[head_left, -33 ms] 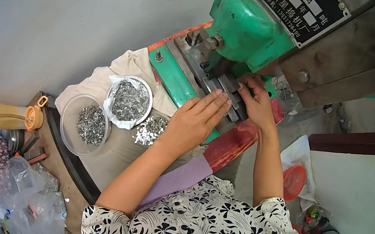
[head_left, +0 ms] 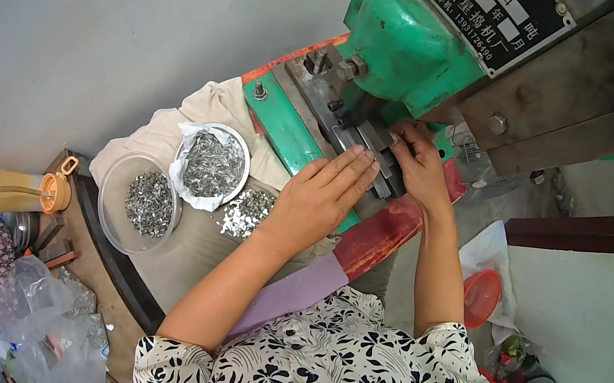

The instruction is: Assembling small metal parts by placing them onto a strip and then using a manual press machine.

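While the left hand (head_left: 320, 194) lies flat with fingers extended on the grey metal die block (head_left: 375, 154) beneath the green press (head_left: 409, 42), the right hand (head_left: 418, 168) pinches at the block's slot; what it holds cannot be told. Bowls of small metal parts (head_left: 151, 202) sit to the left.

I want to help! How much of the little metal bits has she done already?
A small loose pile of shiny metal pieces lies beside the green press machine, maybe finished ones. Both hands, left hand and right hand, rest on the grey metal die block. Two bowls, clear plastic bowl and white-lined bowl, remain well filled.
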Demonstrator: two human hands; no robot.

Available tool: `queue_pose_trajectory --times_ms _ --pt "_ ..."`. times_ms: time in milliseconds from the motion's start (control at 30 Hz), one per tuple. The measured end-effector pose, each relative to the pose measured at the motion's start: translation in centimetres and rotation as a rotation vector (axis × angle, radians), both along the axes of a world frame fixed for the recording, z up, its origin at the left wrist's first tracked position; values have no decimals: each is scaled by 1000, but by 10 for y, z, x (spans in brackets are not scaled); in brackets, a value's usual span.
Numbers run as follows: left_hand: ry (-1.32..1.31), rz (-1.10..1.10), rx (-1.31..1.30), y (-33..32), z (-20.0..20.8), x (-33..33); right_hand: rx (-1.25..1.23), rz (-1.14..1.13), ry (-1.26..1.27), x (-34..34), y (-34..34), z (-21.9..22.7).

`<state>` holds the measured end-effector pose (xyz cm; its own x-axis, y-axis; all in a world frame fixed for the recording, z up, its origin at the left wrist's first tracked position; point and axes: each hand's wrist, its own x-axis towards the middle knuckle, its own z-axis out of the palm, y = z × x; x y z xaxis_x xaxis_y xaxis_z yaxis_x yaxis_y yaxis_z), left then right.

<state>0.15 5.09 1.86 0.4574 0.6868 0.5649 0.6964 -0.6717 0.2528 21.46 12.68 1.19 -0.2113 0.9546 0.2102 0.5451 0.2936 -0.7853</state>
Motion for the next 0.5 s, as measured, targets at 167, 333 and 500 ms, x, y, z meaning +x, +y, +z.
queue_pose_trajectory --times_ms 167,333,500 --pt "-124 -30 -52 -1 -5 0 59 -37 -89 -10 -3 5" --pt "-253 -77 -61 -3 -18 -1 114 -17 -227 -11 -2 6" --pt "-623 125 -239 -2 -17 17 62 -24 -130 -8 0 -4"
